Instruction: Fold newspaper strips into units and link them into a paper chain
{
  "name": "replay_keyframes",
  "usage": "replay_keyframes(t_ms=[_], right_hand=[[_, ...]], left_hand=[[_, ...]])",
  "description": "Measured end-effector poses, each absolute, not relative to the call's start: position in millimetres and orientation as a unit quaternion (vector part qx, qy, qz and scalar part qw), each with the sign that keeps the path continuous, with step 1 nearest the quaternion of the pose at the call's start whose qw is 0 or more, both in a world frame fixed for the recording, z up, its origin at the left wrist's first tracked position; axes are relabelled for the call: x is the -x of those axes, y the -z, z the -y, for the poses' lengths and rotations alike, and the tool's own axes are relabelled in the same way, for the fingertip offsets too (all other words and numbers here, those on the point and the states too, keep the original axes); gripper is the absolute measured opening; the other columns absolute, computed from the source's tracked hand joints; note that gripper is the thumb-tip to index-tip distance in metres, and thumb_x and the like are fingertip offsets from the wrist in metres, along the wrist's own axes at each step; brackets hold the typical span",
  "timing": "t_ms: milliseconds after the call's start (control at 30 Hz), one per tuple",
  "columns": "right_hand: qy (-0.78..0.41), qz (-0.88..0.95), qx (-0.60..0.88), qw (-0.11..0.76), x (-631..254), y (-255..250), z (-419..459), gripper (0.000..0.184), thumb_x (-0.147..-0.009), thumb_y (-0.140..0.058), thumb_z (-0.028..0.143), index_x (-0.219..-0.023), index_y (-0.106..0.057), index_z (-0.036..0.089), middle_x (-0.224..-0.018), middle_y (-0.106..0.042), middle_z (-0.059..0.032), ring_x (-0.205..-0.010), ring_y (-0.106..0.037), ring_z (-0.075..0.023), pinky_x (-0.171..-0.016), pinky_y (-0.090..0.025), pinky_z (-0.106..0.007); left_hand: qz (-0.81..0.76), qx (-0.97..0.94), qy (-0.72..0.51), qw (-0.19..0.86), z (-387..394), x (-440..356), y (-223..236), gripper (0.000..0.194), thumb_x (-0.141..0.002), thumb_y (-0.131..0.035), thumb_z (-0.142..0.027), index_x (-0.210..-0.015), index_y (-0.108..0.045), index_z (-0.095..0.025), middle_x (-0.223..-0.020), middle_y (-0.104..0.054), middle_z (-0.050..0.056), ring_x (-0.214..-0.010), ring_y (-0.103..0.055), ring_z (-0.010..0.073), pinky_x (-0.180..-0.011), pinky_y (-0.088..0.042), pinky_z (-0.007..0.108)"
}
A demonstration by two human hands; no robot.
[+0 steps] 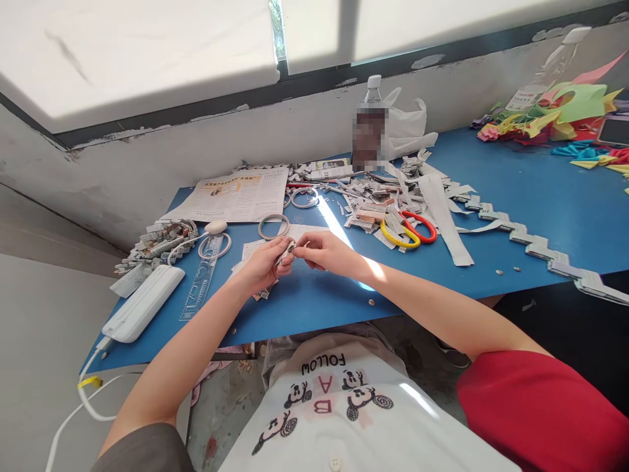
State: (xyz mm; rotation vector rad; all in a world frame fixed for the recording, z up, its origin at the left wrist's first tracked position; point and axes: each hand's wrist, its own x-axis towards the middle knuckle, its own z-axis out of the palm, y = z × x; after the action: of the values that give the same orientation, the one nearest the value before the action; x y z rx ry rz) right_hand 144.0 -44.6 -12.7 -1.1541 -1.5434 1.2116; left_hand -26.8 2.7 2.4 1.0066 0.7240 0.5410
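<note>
My left hand point(271, 262) is closed around a small folded piece of newspaper point(285, 254), held above the blue table point(314, 308). From the right, my right hand point(322, 254) pinches the same paper piece between thumb and fingers. Several printed paper strips point(264, 292) lie under my left hand, partly hidden by it. Just beyond the hands rests a ring-shaped roll point(274, 227). A pair of scissors with red and yellow handles point(417, 228) lies right of my right hand, blades buried under newspaper scraps point(373, 200).
A folded paper chain point(538, 248) runs to the right table edge. On the left are a coiled paper chain point(167, 241), a white power strip point(145, 305) and a clear ruler point(199, 285). A newspaper point(228, 195), a bottle point(371, 131) and coloured paper point(555, 115) stand farther back.
</note>
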Motion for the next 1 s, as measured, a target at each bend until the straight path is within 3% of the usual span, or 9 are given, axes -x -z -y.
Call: replay_keyframes(t_ms=[400,600,767,867,1000], right_hand=[[-0.443,0.615,0.484,0.437,-141.9,15.2,46.3,0.02,-0.085,-0.055,0.037,-0.08,-0.06,0.019,-0.05,-0.051,0.0055,-0.041,-0.04,-0.0076,-0.042,-0.031,-0.02],[-0.427,0.621,0.456,0.473,-139.4,14.4,48.7,0.018,-0.087,-0.053,0.037,-0.094,-0.058,0.022,-0.055,-0.053,0.0055,-0.05,-0.047,-0.01,-0.046,-0.034,-0.02],[-0.344,0.655,0.44,0.509,-140.6,13.9,55.0,0.018,-0.091,-0.049,0.038,-0.097,-0.058,0.023,-0.057,-0.052,0.0046,-0.052,-0.046,-0.0105,-0.052,-0.036,-0.023],[-0.26,0.682,0.45,0.515,-142.1,14.2,60.4,0.021,-0.093,-0.046,0.038,-0.1,-0.059,0.022,-0.058,-0.051,0.0033,-0.052,-0.043,-0.0113,-0.052,-0.035,-0.024],[-0.15,0.722,0.44,0.513,-143.7,12.4,64.4,0.02,-0.094,-0.046,0.033,-0.1,-0.061,0.021,-0.057,-0.052,0.0024,-0.049,-0.041,-0.0107,-0.051,-0.036,-0.024]], left_hand=[[-0.328,-0.532,-0.286,0.727,3.0,23.1,-0.5,0.029,-0.083,-0.066,-0.043,-0.085,-0.05,-0.019,-0.05,-0.049,-0.006,-0.038,-0.039,0.0053,-0.04,-0.03,0.016],[-0.291,-0.666,-0.36,0.585,11.4,22.7,-0.4,0.031,-0.086,-0.057,-0.051,-0.094,-0.048,-0.022,-0.054,-0.057,-0.005,-0.047,-0.053,0.0114,-0.048,-0.042,0.022],[-0.278,-0.721,-0.422,0.474,17.8,27.9,2.5,0.033,-0.084,-0.062,-0.047,-0.105,-0.052,-0.024,-0.076,-0.065,0.0,-0.063,-0.064,0.014,-0.061,-0.051,0.027],[-0.29,-0.745,-0.454,0.393,20.3,32.1,1.1,0.026,-0.084,-0.063,-0.044,-0.099,-0.058,-0.024,-0.087,-0.067,0.004,-0.073,-0.067,0.0163,-0.066,-0.054,0.029],[-0.269,-0.784,-0.495,0.26,20.9,35.7,-2.6,0.009,-0.082,-0.067,-0.033,-0.087,-0.067,-0.024,-0.1,-0.067,0.007,-0.097,-0.065,0.0209,-0.087,-0.054,0.035]])
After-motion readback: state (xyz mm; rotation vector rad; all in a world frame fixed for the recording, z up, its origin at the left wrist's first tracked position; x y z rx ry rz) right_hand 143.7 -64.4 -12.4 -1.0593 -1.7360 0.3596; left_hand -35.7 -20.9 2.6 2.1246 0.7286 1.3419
